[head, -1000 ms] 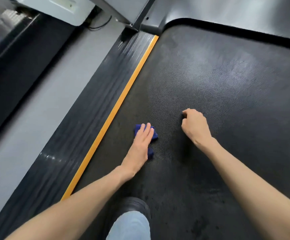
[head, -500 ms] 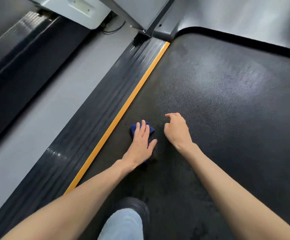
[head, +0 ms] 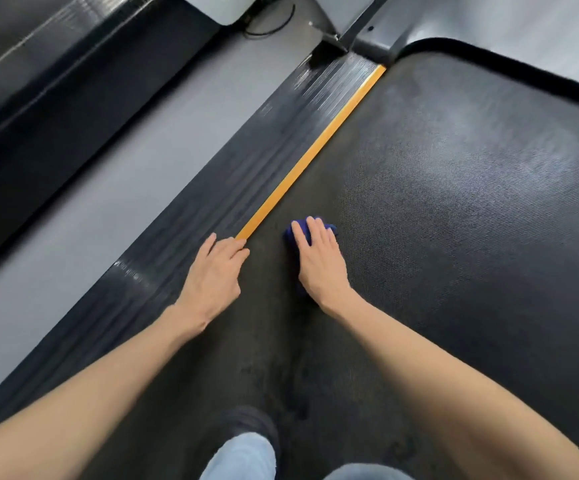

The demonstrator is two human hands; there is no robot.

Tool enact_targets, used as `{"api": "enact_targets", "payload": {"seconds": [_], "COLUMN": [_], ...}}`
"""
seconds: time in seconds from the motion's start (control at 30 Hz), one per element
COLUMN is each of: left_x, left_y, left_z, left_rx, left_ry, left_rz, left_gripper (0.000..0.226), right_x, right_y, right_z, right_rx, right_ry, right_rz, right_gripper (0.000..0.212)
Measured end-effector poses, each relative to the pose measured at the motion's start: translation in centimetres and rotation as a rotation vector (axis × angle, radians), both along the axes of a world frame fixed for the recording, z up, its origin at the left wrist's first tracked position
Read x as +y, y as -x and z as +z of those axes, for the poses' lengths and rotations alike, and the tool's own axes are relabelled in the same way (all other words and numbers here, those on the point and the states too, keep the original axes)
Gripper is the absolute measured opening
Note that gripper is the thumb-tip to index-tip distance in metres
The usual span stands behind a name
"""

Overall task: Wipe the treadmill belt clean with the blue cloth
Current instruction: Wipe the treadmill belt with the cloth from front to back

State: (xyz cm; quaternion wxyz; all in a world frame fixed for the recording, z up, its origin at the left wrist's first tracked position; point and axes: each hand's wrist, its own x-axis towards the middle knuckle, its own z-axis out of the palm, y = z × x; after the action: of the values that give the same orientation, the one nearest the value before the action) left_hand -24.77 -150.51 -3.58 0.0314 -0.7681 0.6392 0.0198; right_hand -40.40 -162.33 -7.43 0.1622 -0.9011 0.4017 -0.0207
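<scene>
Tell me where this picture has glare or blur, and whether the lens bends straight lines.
Head view: pale glare on the far belt and bright streaks on the side rail; the jeans look soft, the blue cloth under the right hand is clear; the yellow strip looks nearly straight.

Head-worn camera looks down, close over belt [head: 454, 237].

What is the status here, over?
Right hand flat on cloth, pressing it to belt. Left hand rests on yellow strip at belt edge. Nothing seen in the way.
</scene>
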Motion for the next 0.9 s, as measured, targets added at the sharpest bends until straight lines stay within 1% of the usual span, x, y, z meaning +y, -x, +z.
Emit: {"api": "enact_targets", "payload": {"seconds": [0.03, 0.07, 0.1, 0.17, 0.2, 0.27, 0.3, 0.37, 0.4, 0.47, 0.5, 0.53, 0.57, 0.6, 0.67, 0.7, 0.73, 0.77, 0.8, 0.87, 0.9], "left_x": [0.3, 0.7, 0.9, 1.3, 1.6, 2.6, 2.9, 3.1, 2.9, 2.4, 2.2, 2.1, 2.0, 1.9, 1.8, 2.0, 2.3, 2.7, 3.3, 4.3, 4.6], "left_y": [-0.2, -0.5, -0.9, -1.5, -1.8, -2.0, -1.9, -1.5, -1.3, -0.9, -1.0, -1.2, -1.3, -1.1, -0.1, 0.5, 0.9, 1.1, 1.1, 0.9, 0.8], "left_z": [-0.4, -0.7, -0.7, -0.7, -0.8, -0.7, -0.6, -0.5, -0.4, -0.4, -0.3, -0.3, -0.4, -0.4, -0.7, -1.0, -1.4, -1.8, -2.2, -2.6, -2.7], "left_rx": [0.011, 0.031, 0.051, 0.072, 0.094, 0.219, 0.283, 0.322, 0.314, 0.259, 0.215, 0.178, 0.166, 0.182, 0.247, 0.267, 0.281, 0.3, 0.326, 0.337, 0.316], "left_ry": [0.032, 0.054, 0.058, 0.044, 0.03, 0.008, 0.012, 0.049, 0.06, 0.078, 0.082, 0.083, 0.078, 0.074, 0.072, 0.064, 0.052, 0.038, 0.017, -0.026, -0.036], "left_rz": [-0.028, -0.047, -0.06, -0.105, -0.114, -0.038, 0.027, 0.112, 0.123, 0.087, 0.048, 0.006, -0.021, -0.037, -0.08, -0.106, -0.122, -0.113, -0.087, -0.04, -0.039], "left_gripper": [0.047, 0.044, 0.043, 0.044, 0.045, 0.046, 0.046, 0.048, 0.048, 0.047, 0.046, 0.046, 0.046, 0.045, 0.041, 0.041, 0.043, 0.046, 0.051, 0.064, 0.07], "right_x": [-1.9, -4.1, -6.3, -9.6, -10.0, -7.5, -5.3, -0.5, 1.1, 1.2, 0.0, -1.4, -2.9, -4.5, -7.1, -7.6, -7.3, -6.8, -5.5, -2.0, -1.0], "right_y": [0.8, 1.6, 2.3, 2.7, 2.4, 1.1, 0.4, -0.4, -0.2, 0.8, 1.2, 1.4, 1.7, 2.1, 2.7, 2.6, 1.7, 0.8, -0.2, -1.7, -1.6], "right_z": [-0.1, -0.3, -0.6, -0.8, -1.1, -1.6, -2.1, -2.5, -2.5, -3.1, -2.9, -2.7, -2.7, -3.0, -3.7, -4.0, -4.4, -4.9, -4.9, -4.5, -4.1], "right_rx": [-0.015, -0.038, -0.088, -0.188, -0.231, -0.249, -0.276, -0.346, -0.364, -0.321, -0.28, -0.266, -0.278, -0.303, -0.362, -0.404, -0.426, -0.442, -0.511, -0.63, -0.54], "right_ry": [0.026, 0.048, 0.052, -0.029, -0.069, -0.066, -0.033, 0.0, 0.018, 0.076, 0.086, 0.081, 0.087, 0.075, 0.079, 0.1, 0.096, 0.122, 0.124, 0.087, 0.121], "right_rz": [0.033, 0.011, -0.075, -0.339, -0.42, -0.422, -0.352, -0.091, 0.107, 0.491, 0.579, 0.562, 0.477, 0.333, -0.026, -0.149, -0.197, -0.168, -0.072, 0.289, 0.474], "right_gripper": [0.068, 0.069, 0.07, 0.068, 0.063, 0.051, 0.049, 0.047, 0.044, 0.039, 0.04, 0.043, 0.045, 0.045, 0.045, 0.047, 0.048, 0.052, 0.053, 0.04, 0.039]}}
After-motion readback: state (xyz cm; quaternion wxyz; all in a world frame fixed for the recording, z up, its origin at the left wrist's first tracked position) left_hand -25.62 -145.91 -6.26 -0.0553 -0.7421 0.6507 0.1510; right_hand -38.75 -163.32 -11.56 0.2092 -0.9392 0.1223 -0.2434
